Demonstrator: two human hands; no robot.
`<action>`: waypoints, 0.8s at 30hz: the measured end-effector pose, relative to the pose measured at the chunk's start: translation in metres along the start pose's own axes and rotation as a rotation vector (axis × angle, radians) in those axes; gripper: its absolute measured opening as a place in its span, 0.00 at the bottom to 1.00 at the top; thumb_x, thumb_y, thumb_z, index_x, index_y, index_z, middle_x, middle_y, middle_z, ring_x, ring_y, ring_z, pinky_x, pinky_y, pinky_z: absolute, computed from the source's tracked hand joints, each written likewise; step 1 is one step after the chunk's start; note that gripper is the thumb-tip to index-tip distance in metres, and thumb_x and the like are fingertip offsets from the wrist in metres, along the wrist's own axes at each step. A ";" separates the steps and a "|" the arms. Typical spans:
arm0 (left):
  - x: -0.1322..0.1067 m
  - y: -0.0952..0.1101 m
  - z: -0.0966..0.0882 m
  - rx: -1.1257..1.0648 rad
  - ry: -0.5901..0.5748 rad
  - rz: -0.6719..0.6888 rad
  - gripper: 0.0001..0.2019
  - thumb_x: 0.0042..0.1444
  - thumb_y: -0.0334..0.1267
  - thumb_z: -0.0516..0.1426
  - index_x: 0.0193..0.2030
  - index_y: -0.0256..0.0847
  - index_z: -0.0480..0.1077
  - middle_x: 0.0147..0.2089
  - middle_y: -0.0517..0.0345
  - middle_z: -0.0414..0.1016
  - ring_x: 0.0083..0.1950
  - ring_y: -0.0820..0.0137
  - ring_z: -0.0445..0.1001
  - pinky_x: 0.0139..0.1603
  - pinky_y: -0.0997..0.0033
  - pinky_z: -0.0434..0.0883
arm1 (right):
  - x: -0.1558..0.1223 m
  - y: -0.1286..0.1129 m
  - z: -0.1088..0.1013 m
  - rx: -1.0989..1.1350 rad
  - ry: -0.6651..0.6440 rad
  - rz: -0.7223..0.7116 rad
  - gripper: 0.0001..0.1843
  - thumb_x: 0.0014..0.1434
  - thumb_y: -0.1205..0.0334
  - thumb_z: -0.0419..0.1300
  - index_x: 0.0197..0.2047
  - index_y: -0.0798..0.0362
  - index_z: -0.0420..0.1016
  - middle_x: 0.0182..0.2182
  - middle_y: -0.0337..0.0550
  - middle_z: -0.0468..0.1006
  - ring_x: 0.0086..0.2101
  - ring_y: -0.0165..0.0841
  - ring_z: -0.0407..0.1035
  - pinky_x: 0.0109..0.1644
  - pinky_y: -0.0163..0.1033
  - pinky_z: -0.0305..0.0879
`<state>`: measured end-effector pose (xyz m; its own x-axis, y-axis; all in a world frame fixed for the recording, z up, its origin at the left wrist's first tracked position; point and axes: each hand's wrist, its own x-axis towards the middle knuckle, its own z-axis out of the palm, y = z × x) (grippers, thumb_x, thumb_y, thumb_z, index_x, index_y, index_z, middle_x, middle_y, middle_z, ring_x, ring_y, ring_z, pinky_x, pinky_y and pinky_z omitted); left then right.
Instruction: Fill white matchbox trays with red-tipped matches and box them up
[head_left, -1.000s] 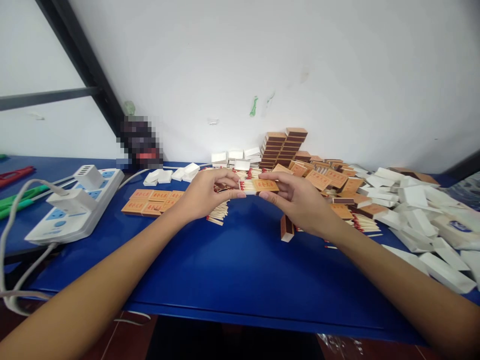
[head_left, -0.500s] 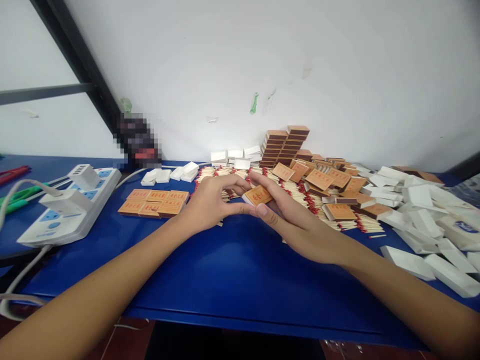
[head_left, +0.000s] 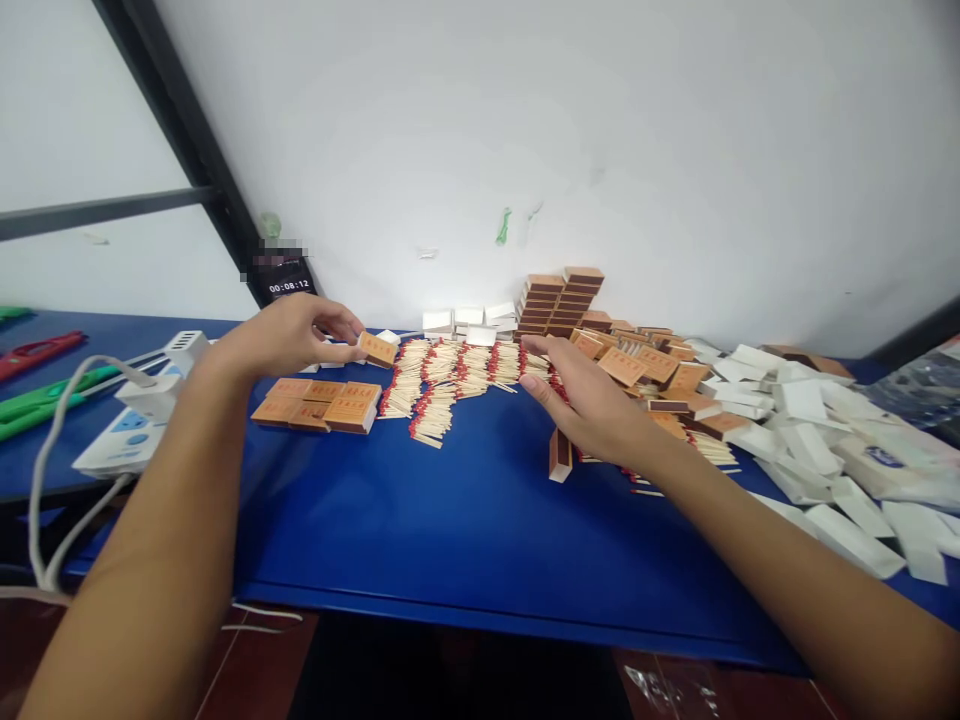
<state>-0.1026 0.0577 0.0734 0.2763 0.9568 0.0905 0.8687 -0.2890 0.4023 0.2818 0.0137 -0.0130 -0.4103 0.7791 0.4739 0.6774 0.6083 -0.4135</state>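
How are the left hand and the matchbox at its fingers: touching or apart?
Touching. The head view shows the left hand pinching one end of the matchbox.

Orange matchbox, plain blue tabletop

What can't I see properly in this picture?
In the head view:
Inside the small orange rectangular cardboard matchbox in the left hand: its cover hides it.
Part of the long white plastic power strip: behind the left forearm.
Some thin, red-tipped wooden matches: behind the right hand.
Crinkled clear plastic: cut off by the right edge.
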 end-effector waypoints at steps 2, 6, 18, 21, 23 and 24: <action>0.001 -0.014 -0.004 0.016 -0.045 -0.084 0.27 0.46 0.61 0.67 0.46 0.44 0.82 0.45 0.52 0.86 0.48 0.56 0.81 0.47 0.62 0.74 | 0.001 0.003 0.001 -0.012 0.004 -0.010 0.31 0.77 0.41 0.48 0.71 0.52 0.65 0.67 0.61 0.74 0.67 0.53 0.68 0.70 0.63 0.65; 0.006 -0.028 0.001 0.011 -0.162 -0.147 0.29 0.42 0.62 0.68 0.46 0.44 0.82 0.45 0.51 0.86 0.49 0.54 0.81 0.47 0.63 0.75 | 0.002 0.006 0.001 -0.023 -0.012 -0.012 0.29 0.77 0.43 0.48 0.68 0.55 0.67 0.65 0.63 0.74 0.65 0.52 0.68 0.69 0.61 0.65; 0.019 -0.041 0.019 0.118 -0.002 -0.090 0.26 0.48 0.64 0.65 0.46 0.47 0.85 0.43 0.52 0.86 0.47 0.56 0.81 0.44 0.63 0.75 | 0.003 0.007 0.001 -0.016 -0.027 -0.071 0.24 0.78 0.46 0.47 0.61 0.51 0.72 0.59 0.58 0.77 0.61 0.50 0.70 0.66 0.58 0.67; 0.029 -0.035 0.036 0.178 0.277 -0.008 0.24 0.56 0.63 0.61 0.43 0.44 0.84 0.41 0.50 0.85 0.43 0.57 0.80 0.44 0.61 0.73 | 0.004 0.005 0.000 -0.016 -0.033 -0.055 0.22 0.77 0.47 0.48 0.58 0.52 0.74 0.56 0.58 0.78 0.59 0.50 0.71 0.64 0.57 0.67; 0.036 -0.032 0.047 0.199 0.330 0.083 0.25 0.59 0.62 0.60 0.45 0.42 0.84 0.43 0.48 0.84 0.44 0.56 0.80 0.47 0.60 0.74 | 0.006 0.004 -0.005 -0.036 -0.057 -0.027 0.22 0.77 0.47 0.49 0.53 0.52 0.77 0.51 0.57 0.80 0.55 0.50 0.73 0.61 0.57 0.69; 0.039 -0.032 0.053 0.220 0.330 0.120 0.25 0.59 0.62 0.60 0.45 0.42 0.84 0.44 0.46 0.84 0.46 0.55 0.80 0.49 0.59 0.74 | 0.006 0.003 -0.008 -0.049 -0.082 -0.009 0.22 0.76 0.45 0.50 0.50 0.51 0.79 0.49 0.56 0.80 0.52 0.49 0.74 0.58 0.56 0.70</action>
<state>-0.0978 0.1022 0.0162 0.2655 0.8648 0.4262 0.9153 -0.3649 0.1703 0.2861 0.0195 -0.0053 -0.4633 0.7849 0.4114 0.7019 0.6084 -0.3704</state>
